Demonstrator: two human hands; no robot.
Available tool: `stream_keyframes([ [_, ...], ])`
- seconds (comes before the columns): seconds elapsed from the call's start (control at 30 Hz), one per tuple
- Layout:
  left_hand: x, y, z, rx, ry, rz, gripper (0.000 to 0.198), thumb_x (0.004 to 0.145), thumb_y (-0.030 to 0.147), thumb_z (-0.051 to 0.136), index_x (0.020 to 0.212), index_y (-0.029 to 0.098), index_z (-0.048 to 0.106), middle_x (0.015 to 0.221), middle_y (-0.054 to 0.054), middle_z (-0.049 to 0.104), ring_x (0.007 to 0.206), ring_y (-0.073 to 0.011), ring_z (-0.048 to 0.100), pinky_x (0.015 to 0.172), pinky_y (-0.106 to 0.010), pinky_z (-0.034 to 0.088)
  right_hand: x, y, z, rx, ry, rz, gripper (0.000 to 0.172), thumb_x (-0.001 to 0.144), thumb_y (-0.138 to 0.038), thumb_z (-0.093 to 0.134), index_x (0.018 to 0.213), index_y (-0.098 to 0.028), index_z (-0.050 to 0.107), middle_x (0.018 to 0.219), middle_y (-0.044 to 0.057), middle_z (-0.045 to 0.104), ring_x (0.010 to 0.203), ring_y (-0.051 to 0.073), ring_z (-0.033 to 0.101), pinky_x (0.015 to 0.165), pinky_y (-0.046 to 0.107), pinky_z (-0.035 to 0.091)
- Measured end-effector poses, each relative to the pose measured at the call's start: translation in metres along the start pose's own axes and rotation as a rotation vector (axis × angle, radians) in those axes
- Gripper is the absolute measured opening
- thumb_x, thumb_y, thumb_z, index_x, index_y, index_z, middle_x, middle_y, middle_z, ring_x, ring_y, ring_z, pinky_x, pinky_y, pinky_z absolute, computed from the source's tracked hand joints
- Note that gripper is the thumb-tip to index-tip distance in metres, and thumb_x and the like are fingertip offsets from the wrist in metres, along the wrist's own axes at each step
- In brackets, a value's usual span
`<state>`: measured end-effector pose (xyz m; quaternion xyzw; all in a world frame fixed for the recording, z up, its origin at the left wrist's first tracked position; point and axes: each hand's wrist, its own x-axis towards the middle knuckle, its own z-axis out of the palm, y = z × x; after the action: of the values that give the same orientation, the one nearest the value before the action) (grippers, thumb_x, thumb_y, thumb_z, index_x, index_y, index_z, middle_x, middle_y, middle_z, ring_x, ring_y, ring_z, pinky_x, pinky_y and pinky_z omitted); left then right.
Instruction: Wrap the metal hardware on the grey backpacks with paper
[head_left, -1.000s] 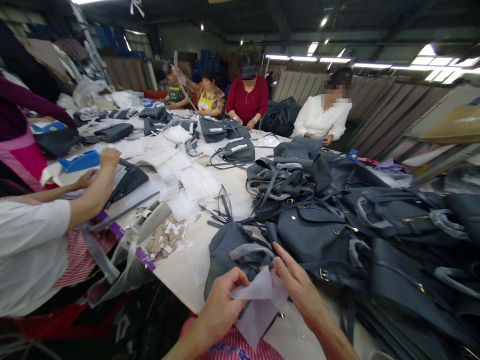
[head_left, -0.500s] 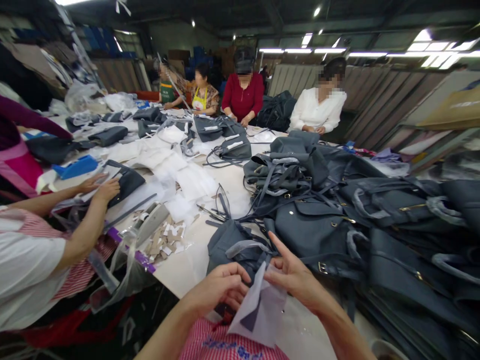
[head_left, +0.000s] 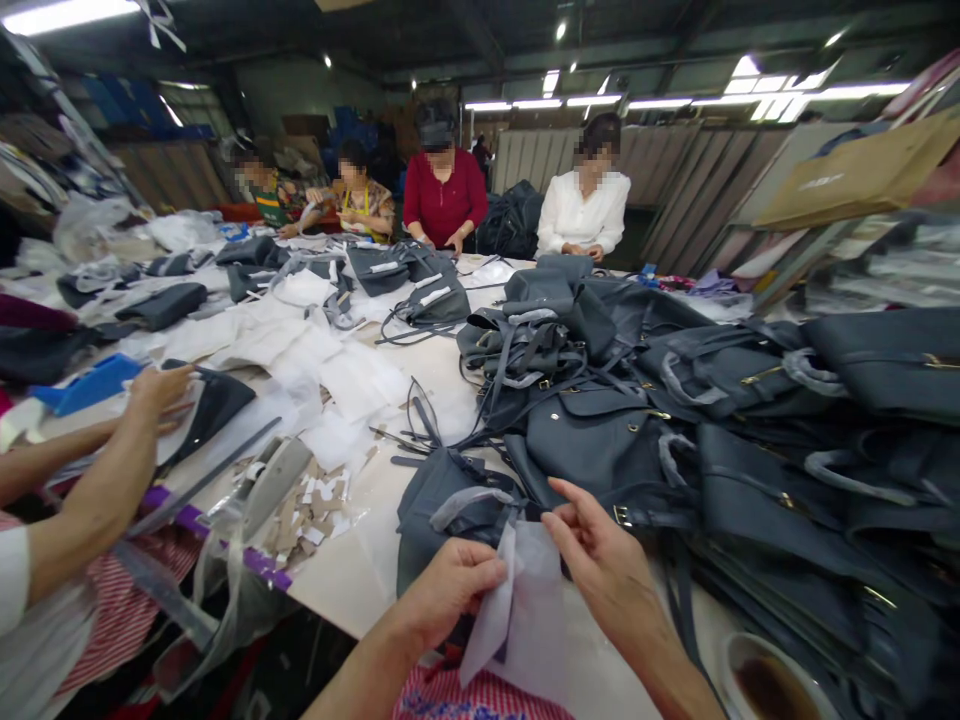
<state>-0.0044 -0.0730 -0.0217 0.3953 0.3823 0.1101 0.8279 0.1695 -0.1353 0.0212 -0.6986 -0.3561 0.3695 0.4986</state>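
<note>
A thin translucent white sheet (head_left: 536, 610) hangs folded in front of me, just above my red-striped apron (head_left: 450, 690). My left hand (head_left: 454, 590) pinches its left fold between thumb and fingers. At the sheet's upper right edge, my right hand (head_left: 607, 560) has thumb and index finger apart; whether the thumb touches the sheet I cannot tell. Something dark shows partly beneath the sheet. Just beyond my hands lies a dark blue-grey bag (head_left: 427, 510) with a plastic-wrapped handle (head_left: 469, 505).
Many dark bags (head_left: 592, 440) are heaped on the right. A cup of brown liquid (head_left: 776, 680) stands at lower right. Cardboard scraps (head_left: 307, 515) lie left of centre, near white sheets (head_left: 360, 380). A co-worker's arms (head_left: 112, 470) reach in at left; several people work across the table.
My view has turned right. My left hand has closed on the sheet's fold; my right thumb and finger have come off the sheet's top. The co-worker's hands at left have moved over their bag.
</note>
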Motion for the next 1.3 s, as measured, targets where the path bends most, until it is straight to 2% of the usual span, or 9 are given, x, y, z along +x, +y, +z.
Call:
stream_keyframes([
  [0.23,0.002,-0.004,0.007,0.02,-0.017,0.032,0.045,0.061,0.053,0.077,0.062,0.012,0.059,0.051,0.005,0.046,0.045,-0.0058,0.035,0.046,-0.02,0.025,-0.035,0.014,0.006,-0.148,-0.227,0.122,0.026,0.081,-0.044,0.06,0.071,-0.02,0.057,0.06,-0.003,0.052,0.056,0.014,0.05,0.048,0.023,0.035],
  [0.33,0.001,-0.004,0.008,0.019,-0.026,0.033,0.045,0.059,0.052,0.079,0.058,0.013,0.057,0.05,0.006,0.043,0.045,-0.0052,0.033,0.046,-0.02,0.024,-0.03,0.016,0.009,-0.208,-0.221,0.035,0.025,0.083,-0.039,0.054,0.066,-0.02,0.051,0.059,-0.004,0.046,0.056,0.012,0.044,0.053,0.024,0.034],
  [0.5,-0.002,0.003,0.013,-0.013,-0.065,0.018,0.041,0.059,0.048,0.08,0.062,0.012,0.061,0.059,0.001,0.054,0.054,-0.01,0.047,0.056,-0.024,0.04,-0.014,-0.002,-0.004,-0.326,-0.21,-0.071,0.026,0.085,-0.039,0.047,0.066,-0.022,0.047,0.059,-0.005,0.042,0.056,0.013,0.041,0.053,0.025,0.032],
  [0.67,0.001,0.008,0.022,-0.027,-0.129,0.111,0.031,0.064,0.038,0.078,0.072,0.009,0.069,0.064,-0.003,0.061,0.061,-0.0122,0.054,0.062,-0.024,0.044,-0.003,-0.011,-0.01,-0.527,-0.004,-0.263,0.023,0.086,-0.035,0.048,0.068,-0.022,0.054,0.064,-0.001,0.053,0.061,0.016,0.051,0.06,0.028,0.036],
  [0.73,0.004,0.011,0.027,-0.065,-0.087,0.125,0.029,0.062,0.034,0.08,0.072,0.009,0.07,0.062,-0.001,0.06,0.055,-0.0094,0.051,0.055,-0.021,0.04,-0.008,-0.002,-0.012,-0.442,0.129,-0.25,0.023,0.087,-0.041,0.05,0.081,-0.022,0.061,0.077,0.003,0.063,0.07,0.019,0.058,0.067,0.03,0.041],
  [0.83,0.007,0.015,0.037,-0.23,-0.044,0.063,0.036,0.056,0.034,0.084,0.079,0.01,0.07,0.064,-0.001,0.061,0.052,-0.0086,0.05,0.049,-0.02,0.04,-0.029,0.021,-0.017,-0.051,0.232,-0.022,0.04,0.083,-0.055,0.057,0.105,-0.021,0.062,0.098,0.009,0.07,0.086,0.024,0.065,0.074,0.033,0.049],
  [1.0,0.013,0.017,0.057,-0.454,-0.054,0.033,0.045,0.05,0.027,0.088,0.087,0.011,0.069,0.074,-0.004,0.067,0.06,-0.0123,0.059,0.06,-0.026,0.051,-0.075,0.055,-0.014,0.758,0.084,0.361,0.072,0.064,-0.078,0.065,0.108,-0.021,0.062,0.095,0.014,0.075,0.076,0.028,0.072,0.061,0.038,0.055],
  [1.1,0.017,0.012,0.065,-0.413,-0.059,0.064,0.036,0.056,0.027,0.085,0.082,0.01,0.066,0.069,-0.002,0.064,0.054,-0.0089,0.054,0.051,-0.02,0.044,-0.086,0.061,-0.004,0.806,0.121,0.385,0.068,0.048,-0.063,0.086,0.095,-0.017,0.067,0.083,0.014,0.076,0.075,0.031,0.073,0.059,0.037,0.057],
  [1.3,0.023,0.007,0.064,-0.336,0.017,0.07,0.02,0.055,0.013,0.074,0.066,0.011,0.058,0.056,0.004,0.051,0.045,-0.0026,0.037,0.04,-0.014,0.015,-0.089,0.06,0.001,0.639,0.28,0.339,0.045,0.062,-0.053,0.083,0.085,-0.016,0.072,0.058,0.004,0.069,0.048,0.018,0.064,0.045,0.027,0.051],
])
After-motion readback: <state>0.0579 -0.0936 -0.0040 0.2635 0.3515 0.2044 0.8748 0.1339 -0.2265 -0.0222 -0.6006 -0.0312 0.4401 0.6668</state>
